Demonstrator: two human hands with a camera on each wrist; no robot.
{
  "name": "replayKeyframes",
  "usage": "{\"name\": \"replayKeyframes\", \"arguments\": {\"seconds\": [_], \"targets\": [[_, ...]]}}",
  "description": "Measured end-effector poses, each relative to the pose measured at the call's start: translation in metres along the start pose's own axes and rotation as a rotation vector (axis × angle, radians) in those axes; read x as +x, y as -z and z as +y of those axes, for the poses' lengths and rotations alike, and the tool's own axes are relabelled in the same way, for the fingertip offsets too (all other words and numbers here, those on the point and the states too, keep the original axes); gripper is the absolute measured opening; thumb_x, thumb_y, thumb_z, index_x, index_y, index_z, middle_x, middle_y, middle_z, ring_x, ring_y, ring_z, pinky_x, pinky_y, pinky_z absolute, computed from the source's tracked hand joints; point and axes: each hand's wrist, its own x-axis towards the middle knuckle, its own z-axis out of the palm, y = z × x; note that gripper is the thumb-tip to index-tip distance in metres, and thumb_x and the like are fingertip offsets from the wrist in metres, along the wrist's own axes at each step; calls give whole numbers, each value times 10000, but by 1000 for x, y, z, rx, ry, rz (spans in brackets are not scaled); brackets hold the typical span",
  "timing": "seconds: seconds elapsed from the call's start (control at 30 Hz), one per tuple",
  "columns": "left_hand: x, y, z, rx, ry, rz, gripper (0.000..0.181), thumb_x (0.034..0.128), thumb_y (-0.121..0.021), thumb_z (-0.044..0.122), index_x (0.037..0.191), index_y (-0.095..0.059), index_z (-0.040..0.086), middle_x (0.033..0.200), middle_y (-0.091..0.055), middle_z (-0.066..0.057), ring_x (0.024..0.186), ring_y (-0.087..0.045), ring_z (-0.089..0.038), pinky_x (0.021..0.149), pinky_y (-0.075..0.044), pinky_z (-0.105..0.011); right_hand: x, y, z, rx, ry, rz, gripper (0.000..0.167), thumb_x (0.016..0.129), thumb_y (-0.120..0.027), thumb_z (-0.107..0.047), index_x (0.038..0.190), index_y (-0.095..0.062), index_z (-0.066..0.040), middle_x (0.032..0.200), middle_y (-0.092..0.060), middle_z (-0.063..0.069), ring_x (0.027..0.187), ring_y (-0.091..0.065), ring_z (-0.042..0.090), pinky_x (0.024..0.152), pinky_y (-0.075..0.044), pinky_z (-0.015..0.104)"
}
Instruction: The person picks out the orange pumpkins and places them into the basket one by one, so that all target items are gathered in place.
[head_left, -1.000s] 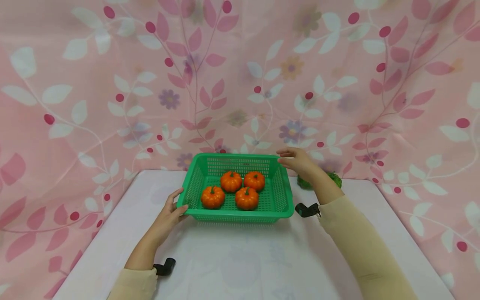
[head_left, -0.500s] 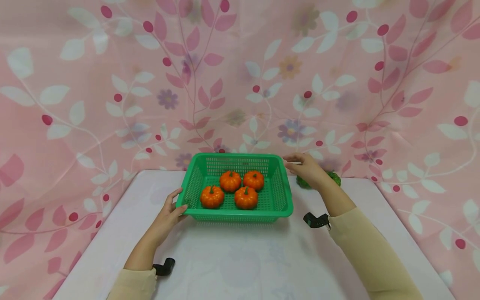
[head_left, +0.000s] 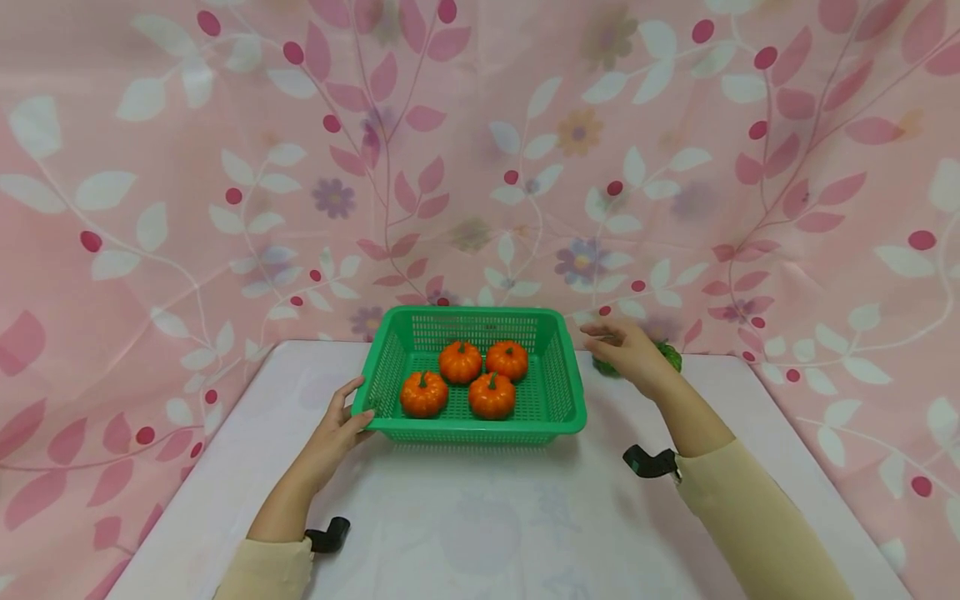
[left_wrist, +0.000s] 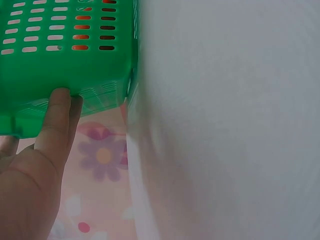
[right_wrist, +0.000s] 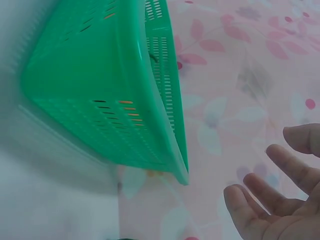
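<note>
A green plastic basket (head_left: 467, 427) with slotted sides stands on the table. Several small orange pumpkins (head_left: 492, 396) with green stems lie inside it. My left hand (head_left: 335, 433) holds the basket's near left corner, its thumb at the front and its fingers along the left side. In the left wrist view, fingertips (left_wrist: 61, 95) touch the basket's green wall. My right hand (head_left: 626, 354) is in the air just right of the basket, its fingers loosely bent and holding nothing. In the right wrist view, this hand (right_wrist: 280, 200) is apart from the rim.
Partly behind my right hand, a bumpy dark-green vegetable (head_left: 670, 357) lies near the back edge; its kind is unclear. The white-covered table (head_left: 480, 525) ends against a pink floral cloth (head_left: 465, 158). Each wrist wears a small black camera mount (head_left: 649, 461).
My right hand has moved right and slightly down, away from the basket's far right corner. My left hand and the pumpkins have stayed in place.
</note>
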Motion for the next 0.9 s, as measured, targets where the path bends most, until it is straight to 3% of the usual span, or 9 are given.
{"name": "replayKeyframes", "arguments": {"seconds": [0.43, 0.9], "targets": [[1, 1, -1, 11, 3, 5, 710, 1061, -526, 296, 1607, -73, 262, 1514, -333, -277, 1349, -438, -386, 1121, -374, -496, -18, 5, 18, -20, 8, 53, 448, 1027, -596, -232, 1398, -535, 11, 1371, -556, 245, 1229, -555, 421, 1077, -397, 609], [1, 1, -2, 8, 2, 2, 724, 1053, -541, 311, 1606, -77, 257, 1509, -342, -268, 1324, -461, -345, 1121, -378, -500, -41, 15, 43, -42, -8, 79, 471, 1040, -570, -282, 1398, -519, 20, 1377, -524, 283, 1222, -544, 463, 1063, -389, 646]]}}
